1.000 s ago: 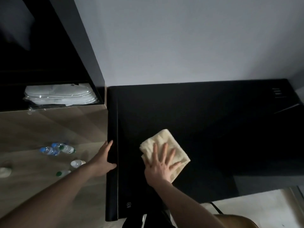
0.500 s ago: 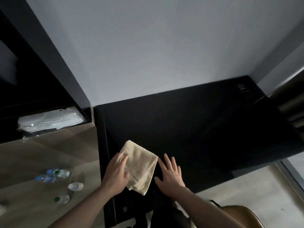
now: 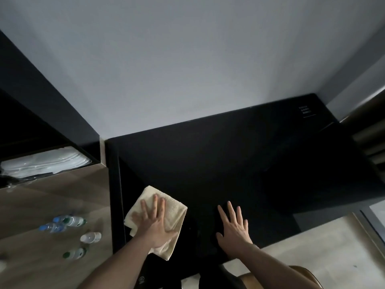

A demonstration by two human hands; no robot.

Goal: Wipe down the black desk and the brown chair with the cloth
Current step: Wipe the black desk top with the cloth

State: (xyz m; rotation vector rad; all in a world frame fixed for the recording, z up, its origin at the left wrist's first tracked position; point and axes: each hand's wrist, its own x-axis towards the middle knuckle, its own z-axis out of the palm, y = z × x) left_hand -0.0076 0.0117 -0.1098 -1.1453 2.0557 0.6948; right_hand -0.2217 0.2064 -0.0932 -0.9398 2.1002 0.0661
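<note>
Your left hand (image 3: 155, 223) lies flat, fingers spread and straight, pressing the folded cream terry cloth (image 3: 164, 207) onto the matte black table (image 3: 229, 163) near its front left corner; nothing is curled round the fabric, so the grip there is only palm pressure. Your right hand (image 3: 234, 226) rests open on the bare black surface just beside it, holding nothing.

The cloth's lower corner overhangs the front edge. If you sweep toward yourself with only a flat palm, it may well slide off and drop to the floor. Pushing leftward risks carrying it over the raised black strip onto the brown wooden counter (image 3: 52, 205), where several small clear plastic water bottles (image 3: 68, 223) lie on their sides and could roll.

Most of the table, toward the grey wall (image 3: 187, 69) and the right side, looks unreached from here. The brown chair (image 3: 302, 276), only partly visible at the bottom right, appears not yet wiped.
</note>
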